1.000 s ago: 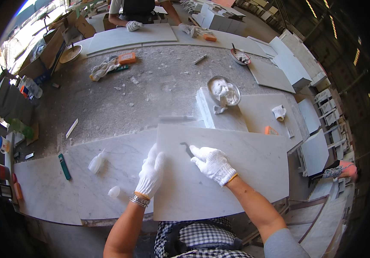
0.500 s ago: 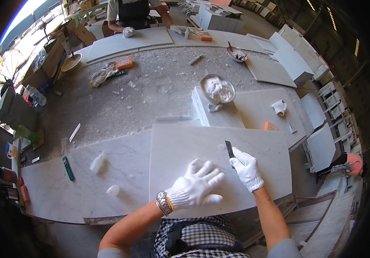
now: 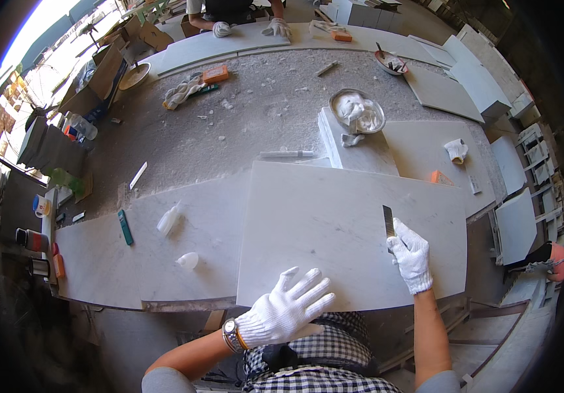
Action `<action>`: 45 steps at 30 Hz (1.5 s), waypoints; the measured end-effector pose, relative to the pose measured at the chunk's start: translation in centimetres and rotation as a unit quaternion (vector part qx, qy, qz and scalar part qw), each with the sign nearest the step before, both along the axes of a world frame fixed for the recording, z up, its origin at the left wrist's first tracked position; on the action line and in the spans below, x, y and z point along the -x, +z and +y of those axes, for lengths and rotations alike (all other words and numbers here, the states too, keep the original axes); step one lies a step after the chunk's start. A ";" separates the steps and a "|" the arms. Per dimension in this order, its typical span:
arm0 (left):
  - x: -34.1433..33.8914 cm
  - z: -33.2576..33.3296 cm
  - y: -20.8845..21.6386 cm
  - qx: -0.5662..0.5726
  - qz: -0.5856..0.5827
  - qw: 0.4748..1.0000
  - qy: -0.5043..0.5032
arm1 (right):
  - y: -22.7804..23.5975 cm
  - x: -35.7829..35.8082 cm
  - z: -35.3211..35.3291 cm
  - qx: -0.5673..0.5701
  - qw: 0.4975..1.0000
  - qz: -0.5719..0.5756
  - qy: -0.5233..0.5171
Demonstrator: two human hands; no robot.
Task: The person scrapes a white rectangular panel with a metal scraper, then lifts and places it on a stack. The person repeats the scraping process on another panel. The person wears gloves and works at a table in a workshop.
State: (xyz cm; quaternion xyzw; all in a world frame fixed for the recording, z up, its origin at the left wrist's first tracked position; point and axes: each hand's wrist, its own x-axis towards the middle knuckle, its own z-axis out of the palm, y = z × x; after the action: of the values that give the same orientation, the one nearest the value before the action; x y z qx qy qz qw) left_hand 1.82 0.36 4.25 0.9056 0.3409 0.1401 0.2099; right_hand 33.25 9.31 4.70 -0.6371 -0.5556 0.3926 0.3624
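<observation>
A pale, grey-veined marble slab (image 3: pixel 324 216) lies in front of me, overlapping another slab to its left. My right hand (image 3: pixel 411 257), in a white knit glove, grips a flat dark metal blade (image 3: pixel 388 221) that points away from me over the slab's right part. My left hand (image 3: pixel 287 308), also gloved, is at the slab's near edge with its fingers spread and nothing in it. Whether its palm touches the stone I cannot tell. A small dome-shaped translucent piece (image 3: pixel 189 261) and a translucent squeeze bottle (image 3: pixel 169 220) lie on the left slab (image 3: pixel 111 275).
A bowl of white paste (image 3: pixel 358 111) stands on stacked slabs (image 3: pixel 347 154) beyond. A green tool (image 3: pixel 125 227) lies at left, a crumpled white cloth (image 3: pixel 456 151) at right. Across the dusty table, a person's gloved hands (image 3: pixel 276 27) rest near another slab (image 3: pixel 229 43).
My left hand has drawn back from the slab's surface to its near edge. My right hand, still holding the blade, has shifted slightly right and nearer. The whole view has shifted.
</observation>
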 end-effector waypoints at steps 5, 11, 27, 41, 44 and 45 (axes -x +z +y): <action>2.8 -1.4 -0.2 0.026 0.058 0.992 0.113 | 0.0 0.7 -0.2 0.019 0.999 0.011 0.030; 3.9 0.1 -0.6 -0.039 0.095 0.936 0.336 | 0.5 2.4 -0.5 0.006 0.997 0.000 0.083; 5.4 -5.1 -5.2 0.065 -0.004 0.896 0.440 | 0.4 14.2 -0.7 -0.246 0.813 -0.301 0.434; 5.4 -4.7 -6.2 0.075 -0.103 0.901 0.414 | 2.3 16.5 0.7 -0.118 0.788 -0.427 0.427; 5.4 -4.6 -6.0 0.082 -0.120 0.899 0.414 | 1.8 16.7 0.5 -0.168 0.798 -0.352 0.460; 5.4 -4.5 -5.9 0.092 -0.119 0.898 0.414 | 1.7 16.9 0.4 -0.178 0.794 -0.321 0.485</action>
State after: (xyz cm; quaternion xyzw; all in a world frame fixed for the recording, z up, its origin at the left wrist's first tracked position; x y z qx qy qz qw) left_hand -3.59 -4.16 -1.69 0.6360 0.6689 0.2890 0.2541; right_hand 16.39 9.67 6.41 -0.2979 -0.9361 0.1844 0.0320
